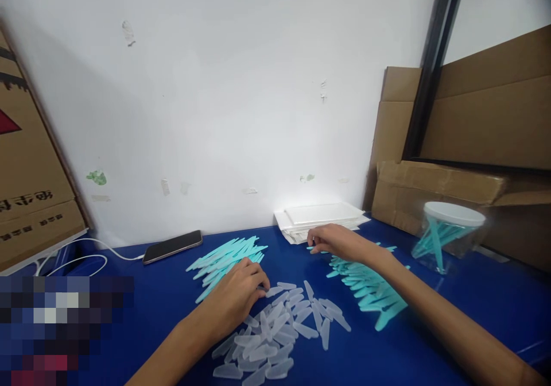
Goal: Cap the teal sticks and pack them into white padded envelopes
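My left hand [243, 291] is closed in a pinch at the upper left edge of a loose pile of translucent plastic caps [262, 352], with a cap [274, 290] at its fingertips. Just behind it lies a heap of slim turquoise eyebrow razors [228, 258]. My right hand [340, 242] is pinched at the far end of a second heap of turquoise razors [370, 285]. A turquoise razor [310, 249] shows under its fingertips; most of that razor is hidden by the hand. My right forearm crosses over part of this heap.
White flat sheets [322, 213] lie against the wall. A phone [172, 247] with a white cable rests at the back left. A clear tub with a white lid [454, 213], holding turquoise razors, stands at right. Cardboard boxes [439, 182] flank the blue table [146, 300].
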`<state>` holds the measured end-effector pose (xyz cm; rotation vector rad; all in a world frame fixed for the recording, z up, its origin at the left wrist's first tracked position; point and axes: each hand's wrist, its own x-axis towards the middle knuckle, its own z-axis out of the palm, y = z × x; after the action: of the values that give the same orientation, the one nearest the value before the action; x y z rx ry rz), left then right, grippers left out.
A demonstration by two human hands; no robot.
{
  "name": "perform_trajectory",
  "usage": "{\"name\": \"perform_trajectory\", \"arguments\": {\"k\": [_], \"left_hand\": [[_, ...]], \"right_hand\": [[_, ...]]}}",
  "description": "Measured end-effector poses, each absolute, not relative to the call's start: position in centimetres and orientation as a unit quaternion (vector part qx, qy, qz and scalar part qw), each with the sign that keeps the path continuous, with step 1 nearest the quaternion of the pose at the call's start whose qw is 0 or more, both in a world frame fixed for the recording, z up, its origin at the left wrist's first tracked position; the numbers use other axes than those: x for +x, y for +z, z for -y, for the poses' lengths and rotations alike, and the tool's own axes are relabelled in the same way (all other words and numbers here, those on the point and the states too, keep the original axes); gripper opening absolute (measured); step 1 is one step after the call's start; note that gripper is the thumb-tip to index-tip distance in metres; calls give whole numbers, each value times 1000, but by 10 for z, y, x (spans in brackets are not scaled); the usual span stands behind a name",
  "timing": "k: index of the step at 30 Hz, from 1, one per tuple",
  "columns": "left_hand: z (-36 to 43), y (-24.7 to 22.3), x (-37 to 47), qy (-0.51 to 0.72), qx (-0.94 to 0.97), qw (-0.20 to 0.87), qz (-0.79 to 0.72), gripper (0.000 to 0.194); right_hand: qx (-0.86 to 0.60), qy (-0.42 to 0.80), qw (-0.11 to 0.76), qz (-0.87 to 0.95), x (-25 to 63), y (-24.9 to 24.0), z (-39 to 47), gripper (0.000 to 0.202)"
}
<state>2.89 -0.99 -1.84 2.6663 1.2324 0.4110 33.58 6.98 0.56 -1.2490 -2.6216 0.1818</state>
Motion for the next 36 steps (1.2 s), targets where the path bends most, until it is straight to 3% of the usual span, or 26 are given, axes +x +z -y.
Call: {"name": "perform_trajectory", "arguments": {"k": [5, 11, 19, 23, 30, 36], "left_hand": [[12, -18, 27, 129, 893, 71, -424, 15], [12, -15, 27, 119, 892, 48, -433, 13], [6, -24, 23, 135, 898, -51, -415, 33], [4, -22, 25, 182, 890, -65, -413, 30], [7, -18, 28, 311, 848, -30, -428, 16], [12, -11, 36, 424, 760, 140, -472, 7]], "right_hand": [[-406, 93, 130, 900, 331, 1, -72, 18], [-379, 43, 153, 912, 329, 1, -68, 28], [-376, -18, 189, 907, 317, 8, -55, 34], [-361, -48, 183, 913, 309, 7, -49, 40], [-351, -27, 203, 914, 295, -1, -38, 35], [-287, -32, 188, 939, 289, -4, -33, 41]]}}
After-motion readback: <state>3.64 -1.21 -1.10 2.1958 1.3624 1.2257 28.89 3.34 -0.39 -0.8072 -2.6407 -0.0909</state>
